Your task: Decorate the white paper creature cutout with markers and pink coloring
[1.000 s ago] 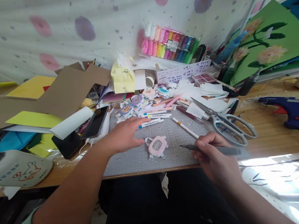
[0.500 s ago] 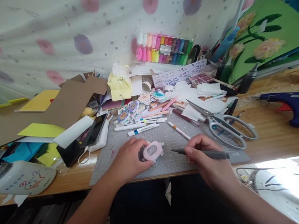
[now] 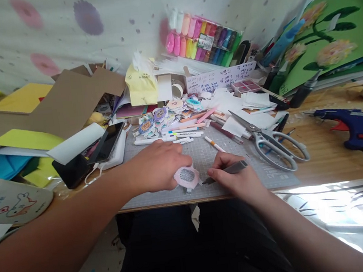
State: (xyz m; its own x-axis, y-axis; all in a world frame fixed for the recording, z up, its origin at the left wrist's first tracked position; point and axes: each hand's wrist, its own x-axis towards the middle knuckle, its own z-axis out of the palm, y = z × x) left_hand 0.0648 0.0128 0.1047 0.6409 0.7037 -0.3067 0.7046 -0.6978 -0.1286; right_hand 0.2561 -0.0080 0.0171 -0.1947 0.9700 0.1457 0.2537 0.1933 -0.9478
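Observation:
My left hand [image 3: 159,167] pinches a small pale pink paper cutout [image 3: 187,177] at its left side. The cutout has a grey patterned oval in its middle and little tabs round its edge. In my right hand [image 3: 235,175] is a grey marker pen [image 3: 236,167], held in a writing grip. Its dark tip points left, close to the cutout's right edge; whether they touch I cannot tell. Both hands are over the grey cutting mat [image 3: 262,181]. White markers [image 3: 149,141] lie just beyond my left hand, and an orange-banded white pen [image 3: 214,144] lies beyond my right.
Large grey-handled scissors [image 3: 274,147] lie to the right, with a blue glue gun [image 3: 353,123] farther over. A heap of paper cutouts [image 3: 159,114] sits behind the markers. Phones [image 3: 106,142], cardboard [image 3: 69,100] and a white jar [image 3: 15,200] fill the left.
My left hand has turned over the top of the cutout, its forearm swinging outward. My right hand has brought the pen tip left, up near the cutout's edge. The view has tilted slightly.

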